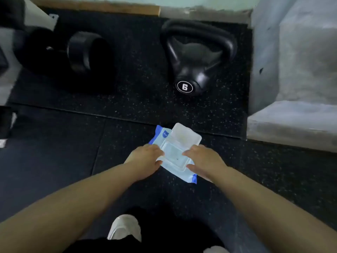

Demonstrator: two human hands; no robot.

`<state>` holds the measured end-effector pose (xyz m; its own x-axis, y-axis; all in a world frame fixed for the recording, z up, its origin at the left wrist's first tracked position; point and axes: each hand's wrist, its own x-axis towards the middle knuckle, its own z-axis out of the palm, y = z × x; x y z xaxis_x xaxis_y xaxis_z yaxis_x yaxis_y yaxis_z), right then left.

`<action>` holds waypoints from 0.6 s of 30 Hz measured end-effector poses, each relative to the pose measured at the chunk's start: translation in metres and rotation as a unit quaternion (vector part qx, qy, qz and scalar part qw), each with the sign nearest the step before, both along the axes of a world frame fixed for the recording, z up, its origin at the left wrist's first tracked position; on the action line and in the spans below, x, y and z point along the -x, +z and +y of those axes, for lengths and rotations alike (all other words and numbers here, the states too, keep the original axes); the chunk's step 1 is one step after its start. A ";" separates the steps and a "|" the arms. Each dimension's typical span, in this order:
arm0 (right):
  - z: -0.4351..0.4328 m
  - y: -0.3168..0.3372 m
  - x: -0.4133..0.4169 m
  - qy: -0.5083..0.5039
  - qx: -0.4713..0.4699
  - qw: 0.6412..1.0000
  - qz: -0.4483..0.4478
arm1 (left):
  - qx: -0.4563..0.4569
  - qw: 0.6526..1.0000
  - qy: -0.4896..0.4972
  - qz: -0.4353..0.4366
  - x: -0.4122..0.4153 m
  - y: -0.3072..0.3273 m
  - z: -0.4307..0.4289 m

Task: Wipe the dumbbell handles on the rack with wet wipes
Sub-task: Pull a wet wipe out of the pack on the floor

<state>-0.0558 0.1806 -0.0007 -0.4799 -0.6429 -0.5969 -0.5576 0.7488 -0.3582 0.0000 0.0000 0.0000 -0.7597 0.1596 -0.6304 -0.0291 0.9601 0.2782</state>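
A white shoe (125,227) showed nearest, cut off by dark clothing. The left hand (145,159) gripped the wet wipes pack (175,154) by its left edge, the right hand (203,161) its right edge, fingertips hidden underneath. Its clear lid (184,134) stood flipped open. Beyond, on the floor mat (54,161), sat a kettlebell (193,70) marked 6; farther left, a blurred dumbbell (85,52), handle mostly hidden.

Plenty of bare floor mat (54,152) left of the wipes pack (183,175), and on the near side too, just a white shoe (125,227) down there. The pack's left and right edges are taken: left hand (145,157) and right hand (204,159) grip them. Its flip lid (184,135) stands open on the far edge. Past a strip of mat sits a kettlebell (193,61), with a dumbbell (80,52) far left, and a concrete ledge (291,121) walls off the right.
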 end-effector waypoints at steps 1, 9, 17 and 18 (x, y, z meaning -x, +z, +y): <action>-0.007 -0.010 0.002 0.025 -0.001 1.000 -0.002 | 0.007 1.000 -0.023 0.013 0.003 -0.011 0.001; -0.010 -0.045 0.009 0.019 0.022 0.998 0.053 | 0.037 0.980 -0.115 0.155 0.020 -0.042 0.013; -0.016 -0.056 -0.003 -0.016 0.067 0.985 0.156 | 0.009 0.994 -0.037 0.098 0.008 -0.055 0.026; -0.017 -0.054 -0.003 -0.006 0.063 0.986 0.156 | 0.007 0.995 -0.040 0.096 0.008 -0.055 0.025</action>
